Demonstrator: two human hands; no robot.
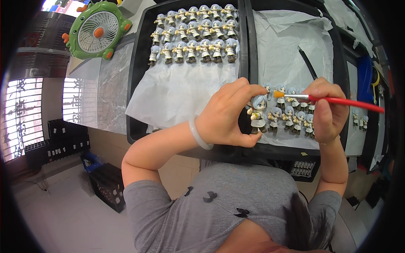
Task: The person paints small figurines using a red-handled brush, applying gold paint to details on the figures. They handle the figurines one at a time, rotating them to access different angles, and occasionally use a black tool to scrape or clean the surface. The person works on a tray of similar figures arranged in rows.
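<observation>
Pinched between the thumb and fingers of my left hand (228, 116) is a small figurine (258, 114) with pale hair, a white outfit and dark legs. It is upright, facing up toward me, over the near left corner of the right tray. My right hand (329, 107) grips a paintbrush (352, 103) with a red handle, silver ferrule and orange bristles. The bristles point left and sit just right of the figurine's head; whether they touch it I cannot tell. Several similar figurines (289, 117) lie in rows on paper beneath the brush.
A black tray (138, 71) at left holds rows of figurines (192, 50) on white paper. A dark, slim stick (307, 62) reaches across the right tray's paper (282, 50) to my right hand; its lower end is hidden. A green animal-shaped fan (98, 33) stands far left.
</observation>
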